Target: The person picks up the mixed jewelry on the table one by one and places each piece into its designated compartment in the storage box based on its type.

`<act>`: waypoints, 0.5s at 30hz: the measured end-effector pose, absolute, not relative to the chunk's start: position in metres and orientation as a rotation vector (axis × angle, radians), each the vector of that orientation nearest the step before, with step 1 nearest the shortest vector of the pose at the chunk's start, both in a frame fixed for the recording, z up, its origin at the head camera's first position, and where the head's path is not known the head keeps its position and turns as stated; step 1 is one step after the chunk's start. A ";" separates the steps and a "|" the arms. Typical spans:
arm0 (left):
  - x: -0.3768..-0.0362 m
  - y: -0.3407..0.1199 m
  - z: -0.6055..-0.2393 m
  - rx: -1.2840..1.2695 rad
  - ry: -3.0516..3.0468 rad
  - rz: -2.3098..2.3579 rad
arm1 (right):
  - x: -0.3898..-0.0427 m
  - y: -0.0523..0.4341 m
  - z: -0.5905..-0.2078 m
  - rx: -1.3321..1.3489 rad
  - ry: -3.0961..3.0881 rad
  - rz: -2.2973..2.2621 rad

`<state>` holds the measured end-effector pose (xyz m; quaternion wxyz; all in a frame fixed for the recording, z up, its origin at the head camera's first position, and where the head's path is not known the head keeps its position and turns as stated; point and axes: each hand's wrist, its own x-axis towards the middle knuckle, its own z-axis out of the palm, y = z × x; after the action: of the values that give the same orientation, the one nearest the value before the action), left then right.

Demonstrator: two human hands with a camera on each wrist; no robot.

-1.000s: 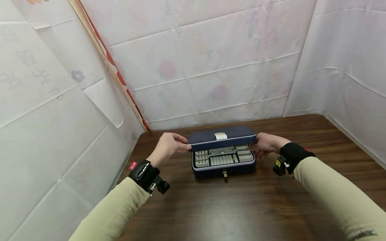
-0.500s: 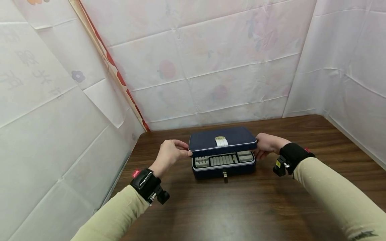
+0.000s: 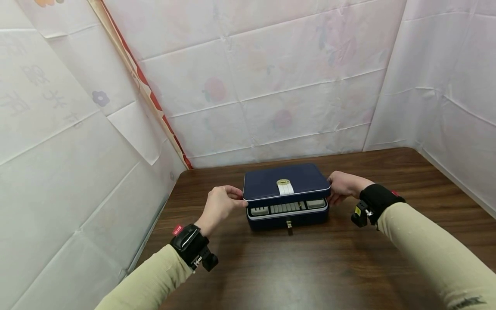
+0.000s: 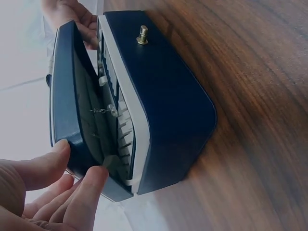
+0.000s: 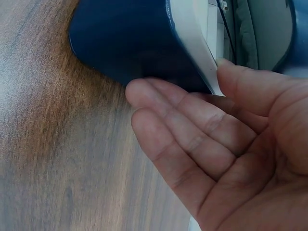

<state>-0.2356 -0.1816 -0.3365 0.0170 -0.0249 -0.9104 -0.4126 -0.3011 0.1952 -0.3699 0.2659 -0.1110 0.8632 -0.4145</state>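
A navy jewellery box (image 3: 287, 218) stands on the wooden table (image 3: 310, 267), its lid (image 3: 286, 183) hanging a finger's width above the base. My left hand (image 3: 237, 199) pinches the lid's left edge, thumb on top and fingers underneath (image 4: 91, 185). My right hand (image 3: 333, 189) holds the lid's right edge in the same way. In the right wrist view its fingers (image 5: 192, 139) lie against the base's end (image 5: 125, 38). Grey padded slots (image 3: 284, 208) show through the gap. A brass stud (image 4: 142, 34) sticks out of the base front, and a white tab (image 3: 285, 187) lies on the lid.
White patterned sheets (image 3: 271, 86) wall the table at the back, left and right. Bare wood stretches from the box towards me and off to the right.
Both hands have brought the lid down from well open to nearly flat. The gap over the trays has shrunk to a thin strip, and my left hand has sunk with the lid.
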 end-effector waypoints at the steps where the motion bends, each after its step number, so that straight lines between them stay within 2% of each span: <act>1: -0.235 -0.182 -0.337 -0.078 -2.828 -1.280 | -0.301 0.196 -0.370 -0.306 2.333 -1.123; 15: -0.228 -0.184 -0.354 -0.103 -2.786 -1.293 | -0.303 0.204 -0.375 -0.404 2.278 -1.116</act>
<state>-0.2279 -0.1842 -0.3537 0.0343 -0.0336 -0.9061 -0.4204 -0.3026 0.2036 -0.3751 0.2826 -0.1509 0.8506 -0.4169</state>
